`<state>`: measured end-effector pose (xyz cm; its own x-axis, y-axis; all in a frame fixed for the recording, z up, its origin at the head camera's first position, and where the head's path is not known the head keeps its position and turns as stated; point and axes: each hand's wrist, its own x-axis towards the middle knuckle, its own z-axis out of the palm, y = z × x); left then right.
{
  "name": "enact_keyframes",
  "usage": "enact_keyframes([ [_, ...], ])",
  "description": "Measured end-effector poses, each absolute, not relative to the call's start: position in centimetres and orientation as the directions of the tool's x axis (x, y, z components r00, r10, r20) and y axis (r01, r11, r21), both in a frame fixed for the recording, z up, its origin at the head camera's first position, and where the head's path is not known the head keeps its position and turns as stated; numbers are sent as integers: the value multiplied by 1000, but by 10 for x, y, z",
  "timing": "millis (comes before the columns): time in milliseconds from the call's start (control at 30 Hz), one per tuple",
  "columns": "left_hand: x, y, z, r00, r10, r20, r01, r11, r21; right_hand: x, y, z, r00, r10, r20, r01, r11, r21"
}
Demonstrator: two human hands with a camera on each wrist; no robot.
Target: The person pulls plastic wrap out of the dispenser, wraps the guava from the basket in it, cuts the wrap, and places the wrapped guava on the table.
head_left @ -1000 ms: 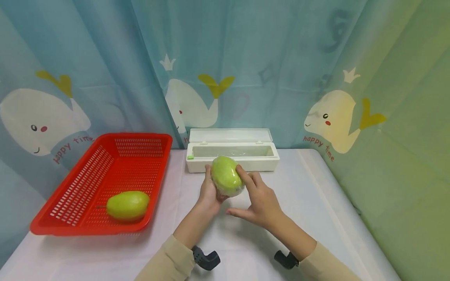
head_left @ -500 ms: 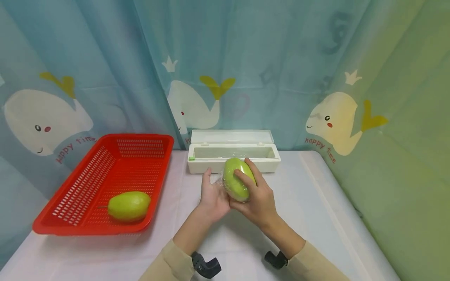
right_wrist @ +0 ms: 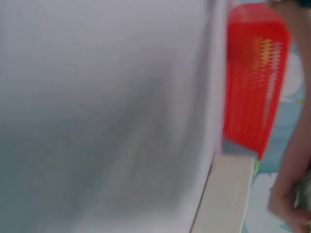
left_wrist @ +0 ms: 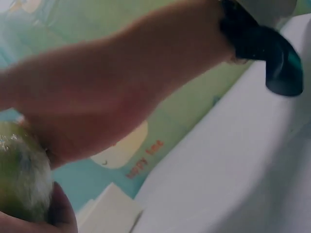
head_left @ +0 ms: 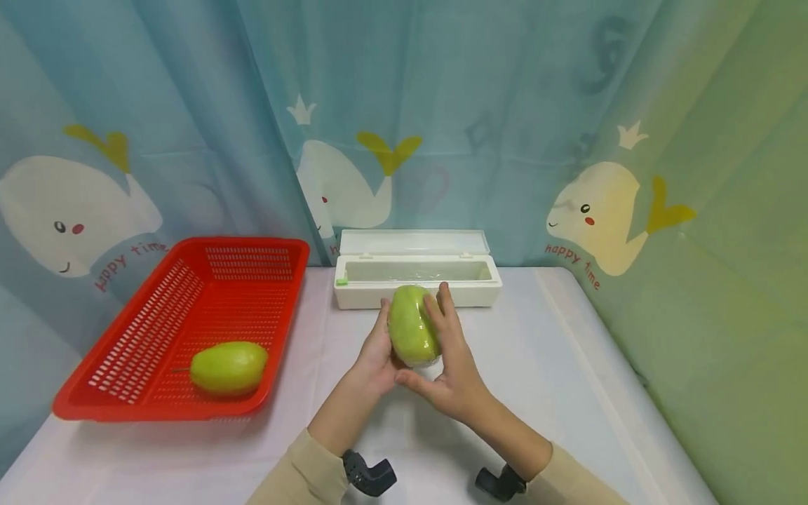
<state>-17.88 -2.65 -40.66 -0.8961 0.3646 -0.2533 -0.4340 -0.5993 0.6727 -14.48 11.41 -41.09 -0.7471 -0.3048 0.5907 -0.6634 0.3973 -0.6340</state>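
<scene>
Wrapped green fruit has shifted leftward into the grip of your left hand above the worktop, spread fingers of your right hand touching it, suggesting two-handed turning.

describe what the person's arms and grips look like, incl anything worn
The left sleeve and right sleeve are plain beige. Near the cuffs, the left wrist device and right wrist device are black and bent like pipe elbows; no cable shows. The left grip and right grip wear no gloves.
</scene>
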Motion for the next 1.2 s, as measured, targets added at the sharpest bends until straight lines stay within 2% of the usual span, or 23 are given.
enact_keyframes([
  [133, -180, -22, -407, -902, 344, -260, -424, -600, 678, -144, 108, -408, -886, -146, 441, -464, 232, -855],
  [233, -180, -19, -408, -894, 344, -287, -445, -609, 656, -143, 105, -410, -923, -114, 369, -385, 229, -894],
  [367, -179, -18, -412, -880, 369, -301, -472, -598, 647, -140, 105, -412, -931, -103, 350, -365, 249, -897],
  [733, -179, -12, -414, -852, 440, -282, -512, -593, 621, -136, 114, -408, -955, -85, 284, -295, 196, -935],
  [833, -179, -12, -413, -849, 449, -278, -517, -599, 612, -136, 118, -405, -953, -124, 277, -291, 118, -949],
  [967, -179, -16, -417, -834, 465, -297, -538, -571, 620, -142, 134, -404, -930, -244, 277, -265, -79, -961],
  [1067, -179, -17, -423, -842, 454, -292, -519, -534, 667, -145, 145, -407, -913, -319, 253, -218, -142, -966],
  [1200, -185, -13, -430, -913, 319, -254, -379, -434, 818, -144, 151, -409, -931, -313, 188, -168, -91, -982],
])
